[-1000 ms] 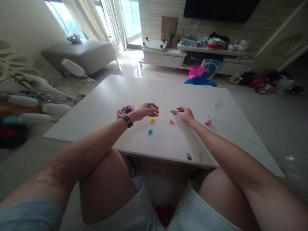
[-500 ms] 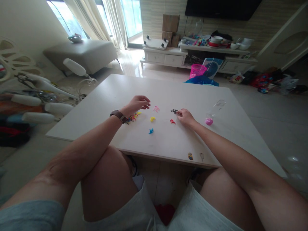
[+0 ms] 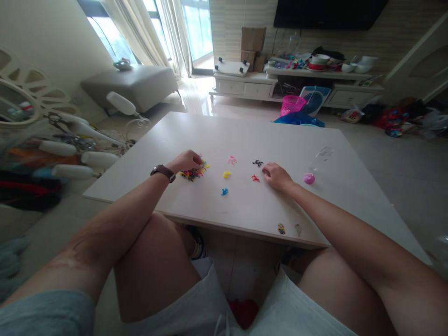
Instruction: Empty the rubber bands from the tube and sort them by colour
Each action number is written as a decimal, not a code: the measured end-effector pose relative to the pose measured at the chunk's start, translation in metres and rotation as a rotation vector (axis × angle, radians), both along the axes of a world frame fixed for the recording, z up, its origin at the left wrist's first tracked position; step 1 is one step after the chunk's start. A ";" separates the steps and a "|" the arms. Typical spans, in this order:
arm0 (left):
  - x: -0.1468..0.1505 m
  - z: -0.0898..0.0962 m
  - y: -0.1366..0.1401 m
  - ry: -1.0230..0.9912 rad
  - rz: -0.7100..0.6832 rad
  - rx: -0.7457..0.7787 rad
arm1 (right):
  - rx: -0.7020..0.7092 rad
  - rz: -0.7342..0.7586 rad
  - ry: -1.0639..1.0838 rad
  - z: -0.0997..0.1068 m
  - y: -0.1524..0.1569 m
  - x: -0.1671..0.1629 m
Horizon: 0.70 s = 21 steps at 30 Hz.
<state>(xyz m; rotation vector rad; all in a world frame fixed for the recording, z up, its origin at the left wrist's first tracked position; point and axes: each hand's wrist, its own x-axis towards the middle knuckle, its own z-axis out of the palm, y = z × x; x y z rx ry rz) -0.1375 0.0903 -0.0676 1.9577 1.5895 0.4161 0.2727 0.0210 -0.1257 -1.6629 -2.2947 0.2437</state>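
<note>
My left hand (image 3: 186, 161), with a watch at the wrist, is over a pile of small mixed-colour pieces (image 3: 192, 174); its fingers are closed in a pinch at the pile's upper edge, and what they grip is too small to make out. On the table, my right hand (image 3: 278, 177) rests with curled fingers just right of a small black cluster (image 3: 257, 163) and a red cluster (image 3: 255, 178). Whether those fingers hold anything is hidden. Between the hands lie pink pieces (image 3: 232, 160), yellow pieces (image 3: 226, 174) and blue pieces (image 3: 224, 191).
Right of my right hand lie a pink round object (image 3: 309, 178) and a clear plastic container (image 3: 325, 154). Near the front edge of the white table (image 3: 217, 135) are a minion figure (image 3: 281, 228) and a small pale item (image 3: 298, 229). White lamp arms (image 3: 87, 158) stand at the left.
My left hand has moved left and down from near the pink pieces to the mixed pile. The right hand has drawn back slightly from the black cluster. The view has shifted a little.
</note>
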 end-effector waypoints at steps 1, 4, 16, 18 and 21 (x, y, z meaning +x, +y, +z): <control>-0.001 -0.001 0.000 0.023 -0.017 -0.010 | 0.005 -0.002 -0.004 0.000 0.000 -0.001; -0.001 -0.004 0.001 0.105 -0.066 -0.049 | 0.019 -0.004 -0.013 -0.002 -0.001 -0.002; 0.006 -0.011 0.013 0.312 -0.046 -0.121 | 0.039 -0.004 -0.037 -0.002 -0.003 -0.004; 0.006 -0.007 0.010 0.314 -0.051 -0.105 | 0.037 -0.003 -0.039 -0.002 -0.003 -0.004; 0.005 -0.001 0.007 0.300 -0.043 -0.084 | 0.038 -0.002 -0.051 -0.001 -0.004 -0.004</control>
